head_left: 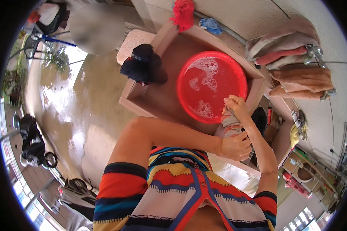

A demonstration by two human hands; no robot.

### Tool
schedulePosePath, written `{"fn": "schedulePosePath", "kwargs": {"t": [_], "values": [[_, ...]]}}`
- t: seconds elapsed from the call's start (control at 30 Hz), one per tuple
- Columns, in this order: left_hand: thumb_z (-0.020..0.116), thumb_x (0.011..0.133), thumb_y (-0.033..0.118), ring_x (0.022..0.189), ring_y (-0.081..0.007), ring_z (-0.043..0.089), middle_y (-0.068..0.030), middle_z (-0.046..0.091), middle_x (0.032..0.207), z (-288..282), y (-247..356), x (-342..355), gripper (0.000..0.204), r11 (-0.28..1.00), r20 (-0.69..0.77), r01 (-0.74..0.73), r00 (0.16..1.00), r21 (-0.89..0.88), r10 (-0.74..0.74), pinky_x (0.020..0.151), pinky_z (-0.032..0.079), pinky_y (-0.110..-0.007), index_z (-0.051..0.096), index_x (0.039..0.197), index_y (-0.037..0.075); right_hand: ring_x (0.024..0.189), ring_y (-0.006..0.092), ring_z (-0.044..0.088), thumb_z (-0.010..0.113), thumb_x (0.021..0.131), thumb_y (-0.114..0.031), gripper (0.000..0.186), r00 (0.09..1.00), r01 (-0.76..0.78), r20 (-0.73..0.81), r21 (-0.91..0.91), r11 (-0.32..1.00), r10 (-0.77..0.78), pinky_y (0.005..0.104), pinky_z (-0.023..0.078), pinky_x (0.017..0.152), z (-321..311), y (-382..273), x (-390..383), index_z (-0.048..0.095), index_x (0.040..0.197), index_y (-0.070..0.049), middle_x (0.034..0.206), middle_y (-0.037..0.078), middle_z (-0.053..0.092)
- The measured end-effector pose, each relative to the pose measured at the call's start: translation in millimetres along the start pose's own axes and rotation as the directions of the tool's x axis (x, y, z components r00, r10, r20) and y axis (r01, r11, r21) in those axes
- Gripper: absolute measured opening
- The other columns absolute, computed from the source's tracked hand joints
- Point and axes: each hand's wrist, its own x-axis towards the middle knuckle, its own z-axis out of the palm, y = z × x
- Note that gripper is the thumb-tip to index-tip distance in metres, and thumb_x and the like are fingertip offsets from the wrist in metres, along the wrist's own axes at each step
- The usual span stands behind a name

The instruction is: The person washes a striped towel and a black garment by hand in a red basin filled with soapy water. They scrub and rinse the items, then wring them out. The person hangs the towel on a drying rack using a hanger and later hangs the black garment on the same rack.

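A twisted cloth [231,124], grey with orange stripes, is stretched between my two hands. My right hand [237,107] grips its far end near the basin's edge. Closer to my body, my left hand [236,147] is closed round the other end. Beyond them, a round red basin [243,75] holds reddish-looking water with patches of white suds. It sits inside a low-walled washing trough [142,107]. The cloth is just off the basin's near right rim, above the trough's wall.
Dark clothing [142,63] hangs over the trough's left wall. A red cloth [183,15] and a blue cloth [211,25] lie along its far side. Brown towels [300,82] hang at right. A rack [310,173] stands lower right; a scooter [32,140] stands far left.
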Motion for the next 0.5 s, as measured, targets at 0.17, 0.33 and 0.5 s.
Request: {"fn": "schedulePosePath", "kwargs": {"t": [0.17, 0.33, 0.5], "values": [[0.053, 0.070, 0.031, 0.075, -0.0228, 0.052, -0.0019, 0.055, 0.073, 67, 12, -28, 0.019, 0.991, 0.142, 0.059, 0.987, 0.120, -0.076, 0.071, 0.042, -0.049, 0.060, 0.065, 0.013, 0.046, 0.0110, 0.053, 0.054, 0.086, -0.017, 0.031, 1.000, 0.025, 0.020, -0.398, 0.917, -0.018, 0.0262, 0.042, 0.043, -5, 46, 29, 0.045, 0.059, -0.003, 0.051, 0.002, 0.047], [0.052, 0.071, 0.031, 0.078, -0.0216, 0.052, -0.0011, 0.056, 0.075, 86, 19, -50, 0.019, 0.970, 0.070, 0.200, 0.975, 0.135, -0.211, 0.073, 0.041, -0.047, 0.059, 0.064, 0.015, 0.045, 0.0112, 0.054, 0.055, 0.085, -0.019, 0.031, 0.999, 0.048, 0.039, -0.620, 0.783, -0.031, 0.0283, 0.043, 0.042, 12, 70, 41, 0.049, 0.061, -0.001, 0.050, 0.006, 0.051], [0.055, 0.069, 0.026, 0.080, -0.0193, 0.053, -0.0008, 0.055, 0.078, 8, 13, -77, 0.013, 0.925, -0.062, 0.328, 0.945, 0.193, -0.322, 0.073, 0.043, -0.039, 0.059, 0.068, 0.013, 0.048, 0.0106, 0.054, 0.058, 0.086, -0.025, 0.035, 0.997, 0.077, 0.041, -0.566, 0.821, -0.065, 0.0283, 0.042, 0.045, 64, 42, 52, 0.050, 0.061, -0.001, 0.053, 0.005, 0.052]]}}
